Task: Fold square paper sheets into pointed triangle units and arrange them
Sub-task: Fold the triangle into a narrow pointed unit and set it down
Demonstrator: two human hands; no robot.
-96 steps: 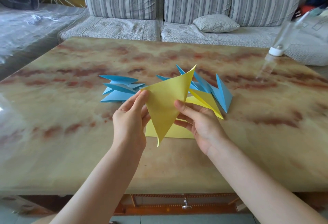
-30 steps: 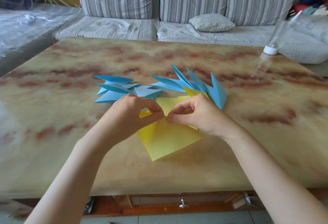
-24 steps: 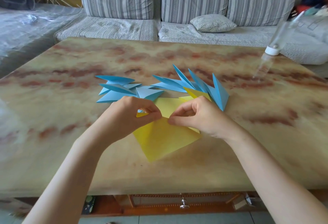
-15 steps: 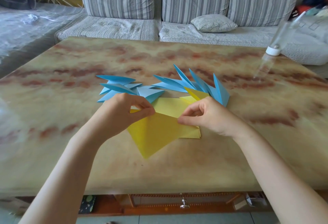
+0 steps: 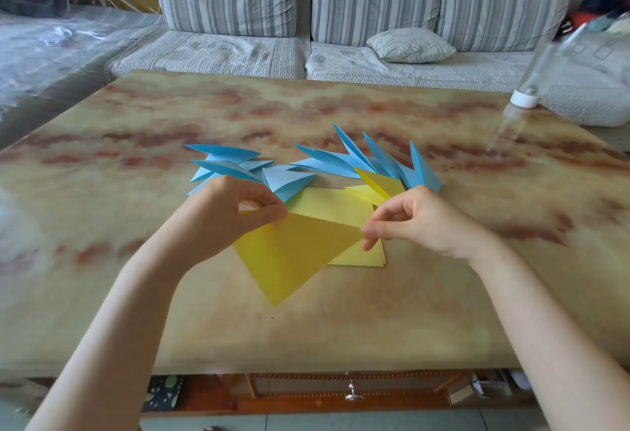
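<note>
A marbled table (image 5: 341,335) fronts a striped sofa (image 5: 375,7). At frame centre the left hand (image 5: 226,222) and right hand (image 5: 422,222) each pinch an upper corner of a yellow sheet (image 5: 293,260), folded once into a triangle. Under it lies a stack (image 5: 361,255) of flat yellow sheets; above, blue units (image 5: 341,163) and one yellow unit (image 5: 380,181) look finished, so much folding remains.

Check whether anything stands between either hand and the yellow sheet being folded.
Nothing visible does. The left hand and right hand each pinch an upper corner of the folded yellow sheet. The yellow stack lies partly beneath it, the blue units behind.
</note>
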